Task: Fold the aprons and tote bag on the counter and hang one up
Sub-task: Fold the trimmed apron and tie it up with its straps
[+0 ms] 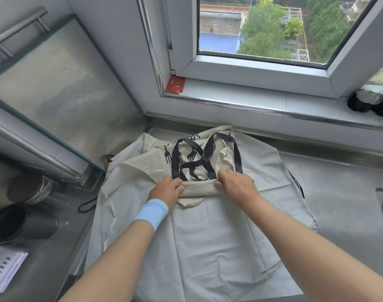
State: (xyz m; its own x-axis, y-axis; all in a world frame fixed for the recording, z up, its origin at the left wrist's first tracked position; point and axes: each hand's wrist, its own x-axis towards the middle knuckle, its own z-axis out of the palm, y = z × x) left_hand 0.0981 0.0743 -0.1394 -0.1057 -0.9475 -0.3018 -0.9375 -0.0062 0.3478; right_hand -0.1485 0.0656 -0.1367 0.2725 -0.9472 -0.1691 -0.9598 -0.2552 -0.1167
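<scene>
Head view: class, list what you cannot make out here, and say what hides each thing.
All in the head view:
- Print on the beige cloth: covered by its black straps and folds.
- Fingertips of the left hand and right hand: curled into the cloth's folded edge.
- Pale apron: middle hidden under the beige cloth.
- Paper sheet: cut by the left edge, print too small.

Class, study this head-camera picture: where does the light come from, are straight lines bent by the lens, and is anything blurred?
Head view: soft daylight from the window, only faint shadows beneath the left hand and right hand on the tote bag; the wide lens bows the sill's metal strip, which glints; hands and cloth are sharp.
</scene>
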